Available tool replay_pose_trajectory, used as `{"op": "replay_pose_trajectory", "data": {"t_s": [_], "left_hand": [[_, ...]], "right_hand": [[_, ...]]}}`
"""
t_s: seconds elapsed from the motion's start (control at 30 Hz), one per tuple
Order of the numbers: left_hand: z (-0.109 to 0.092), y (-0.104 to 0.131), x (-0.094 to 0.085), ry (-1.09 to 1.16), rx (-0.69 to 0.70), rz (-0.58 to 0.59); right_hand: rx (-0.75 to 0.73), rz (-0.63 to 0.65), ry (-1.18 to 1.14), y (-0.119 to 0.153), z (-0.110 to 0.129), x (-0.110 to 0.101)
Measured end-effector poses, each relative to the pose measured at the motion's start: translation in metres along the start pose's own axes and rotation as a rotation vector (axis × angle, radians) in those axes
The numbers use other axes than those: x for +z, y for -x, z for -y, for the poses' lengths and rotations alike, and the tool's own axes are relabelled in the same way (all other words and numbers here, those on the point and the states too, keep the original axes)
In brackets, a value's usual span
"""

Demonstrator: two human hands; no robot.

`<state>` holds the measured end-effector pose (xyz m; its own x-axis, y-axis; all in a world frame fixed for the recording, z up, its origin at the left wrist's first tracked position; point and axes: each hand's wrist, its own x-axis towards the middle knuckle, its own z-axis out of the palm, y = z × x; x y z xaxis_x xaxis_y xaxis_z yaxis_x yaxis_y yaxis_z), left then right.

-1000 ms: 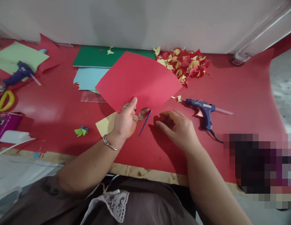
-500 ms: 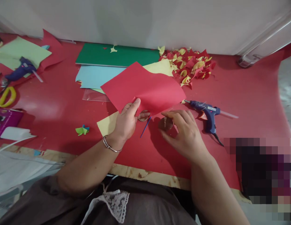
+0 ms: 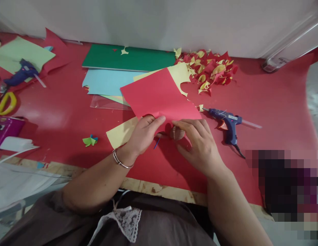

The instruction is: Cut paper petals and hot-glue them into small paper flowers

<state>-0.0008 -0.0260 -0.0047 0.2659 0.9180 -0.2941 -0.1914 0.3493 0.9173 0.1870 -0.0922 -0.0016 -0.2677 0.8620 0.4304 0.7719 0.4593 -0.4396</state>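
Observation:
My left hand (image 3: 145, 133) grips a square sheet of red paper (image 3: 154, 92) at its lower edge, thumb on top and the other fingers hidden. Curved over the sheet's lower right edge is my right hand (image 3: 200, 145), its index fingertip at the paper. Between its thumb and fingers shows a small brown rounded thing (image 3: 177, 132), whose kind I cannot make out. A thin blue stick (image 3: 157, 143) sticks out below my left hand. Under the red sheet lie pieces of pale yellow paper (image 3: 121, 131).
Right of my hands lies a blue glue gun (image 3: 227, 119) with its cord. A heap of red and yellow paper cuttings (image 3: 210, 70) sits behind. A green board (image 3: 128, 58), blue paper (image 3: 107, 82), another glue gun (image 3: 23, 73), a yellow handle (image 3: 7, 103) and a green paper shape (image 3: 90, 140) are around.
The red sheet has turned and shifted right, uncovering more yellow paper behind it. My left hand has moved right, closer to my right hand, which has shifted slightly left with the brown thing.

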Motion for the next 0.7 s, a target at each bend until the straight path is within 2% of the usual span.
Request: {"op": "replay_pose_trajectory", "data": {"t_s": [0.13,0.23,0.33,0.43,0.63,0.7], "left_hand": [[-0.003,0.001,-0.004,-0.027,-0.028,0.116],[-0.005,0.003,-0.007,-0.201,-0.001,0.153],[-0.008,0.003,-0.008,-0.485,0.014,0.071],[-0.008,0.002,-0.007,-0.614,0.048,0.003],[-0.004,0.000,-0.010,-0.575,0.139,-0.137],[-0.002,-0.001,-0.012,-0.490,0.125,-0.170]], "right_hand": [[-0.003,0.006,-0.017,0.000,0.002,0.001],[-0.006,0.001,-0.026,0.001,0.002,0.001],[0.002,0.002,-0.038,0.000,0.003,0.001],[-0.008,-0.009,-0.047,0.000,0.004,0.001],[0.066,-0.107,-0.008,0.000,0.004,0.002],[0.113,-0.155,-0.010,0.000,0.003,0.001]]}}
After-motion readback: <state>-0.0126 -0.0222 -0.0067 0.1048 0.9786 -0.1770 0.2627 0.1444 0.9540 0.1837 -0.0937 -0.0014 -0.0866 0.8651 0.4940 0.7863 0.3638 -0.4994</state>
